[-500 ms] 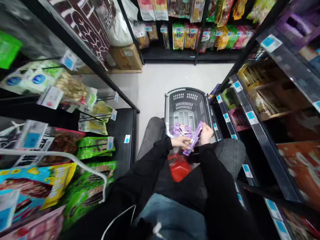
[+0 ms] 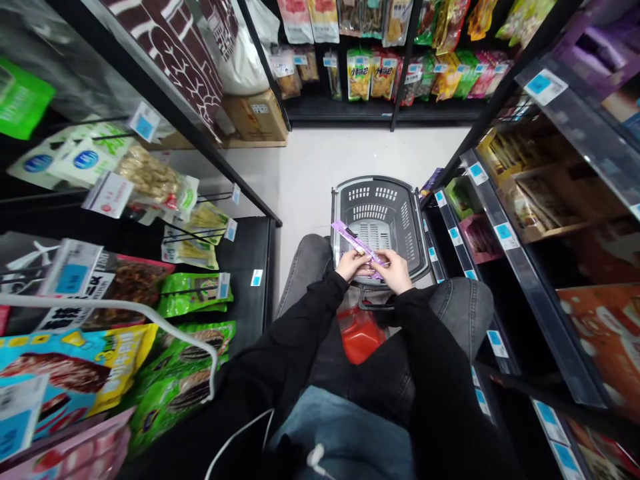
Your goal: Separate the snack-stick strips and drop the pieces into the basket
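Between store shelves, over the near end of a grey basket (image 2: pixel 409 200), we hold a slim purple packet (image 2: pixel 345 231) in both hands. It lies aslant, its far end pointing forward and to our left.

Left hand (image 2: pixel 352 265): fingers curled, pinching the packet along its middle. Right hand (image 2: pixel 396 271): thumb and fingers closed on the nearer end, close beside the left. Basket stands on the pale floor (image 2: pixel 305 170) ahead of us, its dark handle (image 2: pixel 376 307) toward us; some purple shows inside at the near left, mostly hidden by our left hand.

Red object (image 2: pixel 361 337) between our legs, nearer than the basket. To our left, green bags (image 2: pixel 193 295) hang above a dark shelf; a cardboard box (image 2: pixel 257 117) sits farther off. To our right, shelf edges with blue-and-white price labels (image 2: pixel 506 236). Across the far end, hanging snack bags (image 2: pixel 359 75).
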`<state>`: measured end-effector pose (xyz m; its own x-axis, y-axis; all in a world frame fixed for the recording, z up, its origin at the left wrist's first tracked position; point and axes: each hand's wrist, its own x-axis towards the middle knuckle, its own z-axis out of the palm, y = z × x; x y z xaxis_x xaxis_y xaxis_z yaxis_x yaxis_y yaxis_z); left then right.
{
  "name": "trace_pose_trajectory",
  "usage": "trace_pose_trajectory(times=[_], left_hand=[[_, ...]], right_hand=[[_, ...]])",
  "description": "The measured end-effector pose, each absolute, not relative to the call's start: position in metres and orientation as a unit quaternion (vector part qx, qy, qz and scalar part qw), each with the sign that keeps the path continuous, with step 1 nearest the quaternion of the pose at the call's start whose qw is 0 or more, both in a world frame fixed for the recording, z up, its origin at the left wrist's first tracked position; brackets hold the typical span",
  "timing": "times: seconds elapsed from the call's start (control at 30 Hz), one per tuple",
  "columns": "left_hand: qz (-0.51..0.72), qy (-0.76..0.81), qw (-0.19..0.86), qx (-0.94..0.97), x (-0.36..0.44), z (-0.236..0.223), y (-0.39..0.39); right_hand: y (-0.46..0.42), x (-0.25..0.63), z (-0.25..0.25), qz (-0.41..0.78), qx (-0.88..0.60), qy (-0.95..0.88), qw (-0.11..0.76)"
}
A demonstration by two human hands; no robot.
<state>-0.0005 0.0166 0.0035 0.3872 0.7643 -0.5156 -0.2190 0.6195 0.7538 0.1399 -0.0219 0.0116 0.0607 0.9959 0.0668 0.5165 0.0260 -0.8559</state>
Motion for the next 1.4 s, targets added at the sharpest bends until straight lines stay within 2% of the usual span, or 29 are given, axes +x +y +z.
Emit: trace_pose_trajectory(times=[0.23, 0.5, 0.67, 1.0, 1.1, 1.4], left_hand=[[0.293, 0.490, 0.763, 0.302, -0.003, 0.000, 0.019], [0.286, 0.518, 0.751, 0.293, -0.001, -0.002, 0.018], [0.293, 0.505, 0.757, 0.295, -0.001, 0.005, 0.017], [0.377, 0.416, 0.789, 0.249, -0.003, 0.009, 0.019], [0.435, 0.408, 0.768, 0.231, -0.003, 0.008, 0.019], [0.474, 0.443, 0.744, 0.161, -0.002, 0.010, 0.024]], right_hand=[[-0.022, 0.139, 0.003, 0.242, -0.621, -0.660, 0.348], [-0.022, 0.139, -0.005, 0.177, -0.617, -0.721, 0.261], [-0.021, 0.136, -0.007, 0.150, -0.628, -0.700, 0.305], [-0.023, 0.129, 0.007, 0.275, -0.610, -0.598, 0.441], [-0.024, 0.122, 0.010, 0.279, -0.610, -0.599, 0.437], [-0.026, 0.109, 0.016, 0.226, -0.612, -0.644, 0.399]])
